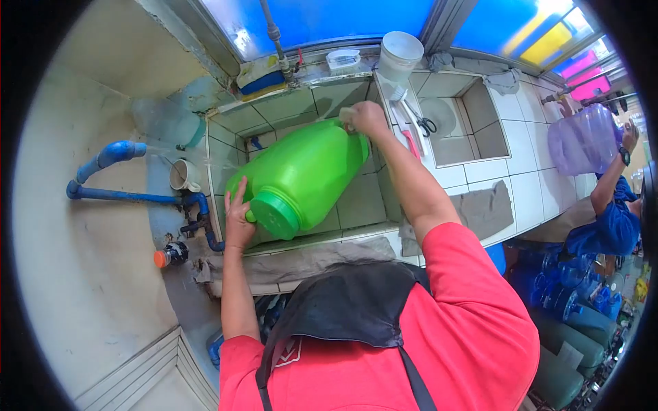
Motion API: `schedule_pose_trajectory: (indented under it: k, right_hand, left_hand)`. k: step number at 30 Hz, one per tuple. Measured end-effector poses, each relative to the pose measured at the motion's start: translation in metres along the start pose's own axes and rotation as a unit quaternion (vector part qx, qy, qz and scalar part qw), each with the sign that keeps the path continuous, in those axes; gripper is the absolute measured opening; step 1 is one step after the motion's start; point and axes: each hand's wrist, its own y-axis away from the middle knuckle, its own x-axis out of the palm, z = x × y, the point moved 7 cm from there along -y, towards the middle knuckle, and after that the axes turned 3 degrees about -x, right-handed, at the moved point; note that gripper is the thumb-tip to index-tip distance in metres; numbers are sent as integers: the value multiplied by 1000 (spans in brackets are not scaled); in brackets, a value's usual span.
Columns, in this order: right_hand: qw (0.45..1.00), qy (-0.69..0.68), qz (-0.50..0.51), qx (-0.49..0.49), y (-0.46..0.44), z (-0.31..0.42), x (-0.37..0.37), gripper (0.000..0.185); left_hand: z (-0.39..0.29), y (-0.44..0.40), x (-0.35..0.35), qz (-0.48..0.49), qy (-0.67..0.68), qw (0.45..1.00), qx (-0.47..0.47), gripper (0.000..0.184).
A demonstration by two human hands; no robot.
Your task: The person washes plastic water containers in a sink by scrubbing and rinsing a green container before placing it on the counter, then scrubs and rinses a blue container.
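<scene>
A large green plastic water jug lies tilted over the tiled sink basin, its round green cap toward me. My left hand holds the jug beside the cap, its fingers spread up along the side. At the far end of the jug, my right hand is closed on a pale scrubbing pad and presses it to the plastic. The palm side of that hand is hidden. To its right, a white brush, black-handled scissors and a pink-handled brush lie on the tiled ledge.
Blue pipes and a white mug are at the left wall. A white bucket stands behind the ledge, near a second basin. Grey cloths drape the front edge. At right, another person handles a clear purplish jug.
</scene>
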Motion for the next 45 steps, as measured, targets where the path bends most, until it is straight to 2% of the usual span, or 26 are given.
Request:
schedule_pose_trajectory:
  k: [3,5,6,7,9,10,12,13,14,16,17,19,20,22,24,26,28,29,31,35,37,39,41,42,44,45]
  right_hand:
    - [981,-190,-43,19,-1,23,-19,32]
    - [941,-317,-95,-65,21,73,-21,37]
    - [913,-386,-69,-116,38,103,-11,42]
    - [914,-386,31,-121,65,137,-3,39]
    - [897,-226,-117,-361,118,197,-26,37]
    - [897,-226,-117,-360,117,190,-20,37]
    - [922,-281,-97,-250,103,143,15,38]
    - [912,-332,-134,-197,83,106,29,39]
    - [912,-334,-134,-199,70,78,41,39]
    - [957,-264,-107,-47,49,31,54,39]
    - [957,-263,-111,-50,46,38,57,39]
    - [930,-295,-133,-174,67,105,38,41]
    - [931,-295,-131,-173,81,130,20,41]
    - [919,-243,-49,-307,109,193,-9,44]
    - [905,-271,-107,-309,88,168,-2,40]
    - [962,-228,-110,-105,45,95,23,42]
    - [971,-202,-122,30,32,52,38,47]
    - [972,-199,-120,30,29,43,47,47]
    - [956,-151,-165,188,29,16,44,50]
    - [974,-153,-138,94,9,25,15,50]
    - [961,-220,-165,19,-2,33,-26,48]
    - [949,-184,-254,-38,-19,35,-81,46]
    - [936,-106,-333,-45,-19,51,-159,43]
    - [915,-78,-392,-61,-26,48,-187,40]
    - [918,34,-392,-36,-60,16,-218,45]
    - [934,70,-351,5,-83,-13,-220,46]
  left_hand:
    - [0,-5,-2,-2,16,1000,-24,25]
    - [5,-8,-1,-6,31,998,-48,27]
    - [11,-10,0,-9,34,998,-53,30]
    - [15,-11,1,-13,38,998,-57,33]
    - [16,-13,0,-12,42,997,-63,35]
    - [17,-13,-2,-12,44,997,-69,38]
    - [30,-5,4,-11,44,996,-71,39]
    - [38,-1,6,-11,42,996,-72,40]
    - [42,2,7,-12,40,997,-72,40]
    - [57,5,11,1,120,986,-117,41]
    - [63,0,11,-3,120,986,-113,41]
    - [74,2,21,37,57,994,-88,43]
    - [65,1,18,38,57,994,-90,43]
    - [28,-7,0,-3,48,995,-82,39]
    - [15,-5,-2,-7,41,997,-69,36]
    - [8,-3,-4,-17,29,998,-59,33]
    - [-2,0,-1,-28,-1,1000,-14,27]
    - [-2,1,1,-28,2,999,-15,27]
    - [-4,-8,1,-19,-9,1000,-17,23]
    - [2,-30,-11,-47,-13,999,-16,22]
    - [11,-43,-26,-149,3,986,-73,29]
    - [-4,-59,-36,-169,-2,983,-74,32]
    - [-16,-80,-45,-186,-10,979,-80,34]
    - [-23,-91,-44,-171,-45,983,-42,35]
    - [-33,-110,-42,-147,-86,985,20,35]
    - [-36,-119,-42,-138,-92,985,46,35]
